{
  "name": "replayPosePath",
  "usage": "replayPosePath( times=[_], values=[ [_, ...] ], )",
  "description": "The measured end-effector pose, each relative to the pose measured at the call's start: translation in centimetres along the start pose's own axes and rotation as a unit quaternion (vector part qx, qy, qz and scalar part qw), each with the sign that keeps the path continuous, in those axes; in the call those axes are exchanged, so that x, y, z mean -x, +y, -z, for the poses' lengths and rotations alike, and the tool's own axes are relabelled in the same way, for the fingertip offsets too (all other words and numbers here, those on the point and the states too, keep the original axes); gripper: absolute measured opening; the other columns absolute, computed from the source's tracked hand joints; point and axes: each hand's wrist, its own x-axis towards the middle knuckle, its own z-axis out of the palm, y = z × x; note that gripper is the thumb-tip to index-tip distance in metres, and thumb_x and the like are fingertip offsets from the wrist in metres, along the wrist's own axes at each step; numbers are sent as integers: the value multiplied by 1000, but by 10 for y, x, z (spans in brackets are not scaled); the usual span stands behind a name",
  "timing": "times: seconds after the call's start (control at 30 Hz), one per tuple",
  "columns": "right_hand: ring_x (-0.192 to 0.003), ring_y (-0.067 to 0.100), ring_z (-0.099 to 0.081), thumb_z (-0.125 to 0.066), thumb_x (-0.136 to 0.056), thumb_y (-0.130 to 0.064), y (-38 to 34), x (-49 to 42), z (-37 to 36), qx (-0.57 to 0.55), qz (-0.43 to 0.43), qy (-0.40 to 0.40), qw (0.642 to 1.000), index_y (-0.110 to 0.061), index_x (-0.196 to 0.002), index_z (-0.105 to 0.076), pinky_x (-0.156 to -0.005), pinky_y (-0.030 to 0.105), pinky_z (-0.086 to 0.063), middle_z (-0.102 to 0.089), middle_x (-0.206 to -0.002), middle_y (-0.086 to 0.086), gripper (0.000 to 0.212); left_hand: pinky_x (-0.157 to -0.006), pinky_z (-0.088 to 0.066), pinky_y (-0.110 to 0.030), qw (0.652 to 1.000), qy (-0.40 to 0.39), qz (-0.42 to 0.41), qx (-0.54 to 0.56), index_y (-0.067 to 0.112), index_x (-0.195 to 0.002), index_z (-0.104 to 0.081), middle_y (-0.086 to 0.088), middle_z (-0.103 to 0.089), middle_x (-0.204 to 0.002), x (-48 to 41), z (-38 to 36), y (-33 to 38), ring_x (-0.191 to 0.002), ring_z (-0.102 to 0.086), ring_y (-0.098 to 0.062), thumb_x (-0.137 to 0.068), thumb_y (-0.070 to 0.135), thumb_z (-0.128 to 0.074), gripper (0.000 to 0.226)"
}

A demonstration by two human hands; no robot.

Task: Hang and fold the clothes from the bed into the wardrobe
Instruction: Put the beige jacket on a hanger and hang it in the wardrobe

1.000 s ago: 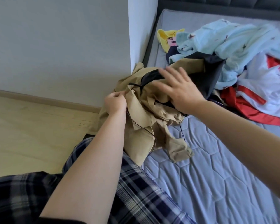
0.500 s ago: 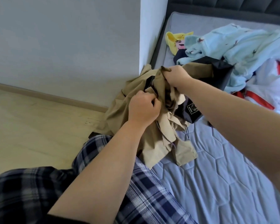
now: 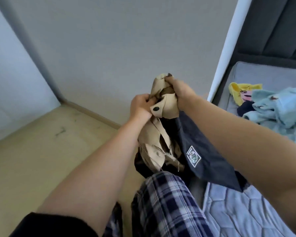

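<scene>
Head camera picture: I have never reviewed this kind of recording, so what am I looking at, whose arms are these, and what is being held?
There is no machine here. A person wears a wide-angle camera on the head, looking forward and down, so the two bare arms are their own. The left hand and the right hand both grip a crumpled beige jacket with a dark lining, lifted up in front of a grey wall. On the quilted grey mattress at the right lie a light blue fleecy garment and a yellow printed garment. The checked fabric below is the person's own clothing.
</scene>
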Motion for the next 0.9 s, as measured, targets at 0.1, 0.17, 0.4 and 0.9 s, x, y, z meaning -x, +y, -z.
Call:
replayPosePath(
  times=[0.1,0.17,0.4,0.9],
  values=[
    [-65,22,-67,-65,-88,-24,-34,1,-48,-28,28,-80,996,-6,-86,-64,-68,33,-57,-70,-76,10,18,-44,-30,-22,999,48,-22,-2,10,-62,-53,0,-45,-52,-37,65,19,-48,-43,-12,-89,17,-56,28],
    [-69,20,-69,-69,-85,-18,-58,2,-73,8,73,-143,987,-6,-88,-66,-67,31,-58,-72,-78,8,13,-45,-29,-23,991,75,-77,-76,11,-63,-52,-1,-46,-57,-56,109,34,-54,-43,-14,-92,20,-55,31],
    [-66,20,-52,-59,-77,0,-119,10,-143,555,306,-32,773,-14,-62,-49,-53,25,-38,-53,-63,1,23,-63,-30,-28,930,173,-158,-282,17,-72,-52,-1,-52,-80,-85,226,69,-90,-56,-29,-94,12,-44,24],
    [-65,27,-51,-47,-83,-5,-158,17,-259,408,503,72,758,-6,-75,-53,-53,31,-37,-56,-70,6,10,-61,-37,-27,833,213,-45,-508,15,-76,-50,-3,-51,-72,-67,374,77,-73,-53,-25,-79,3,-51,11]
  ],
)
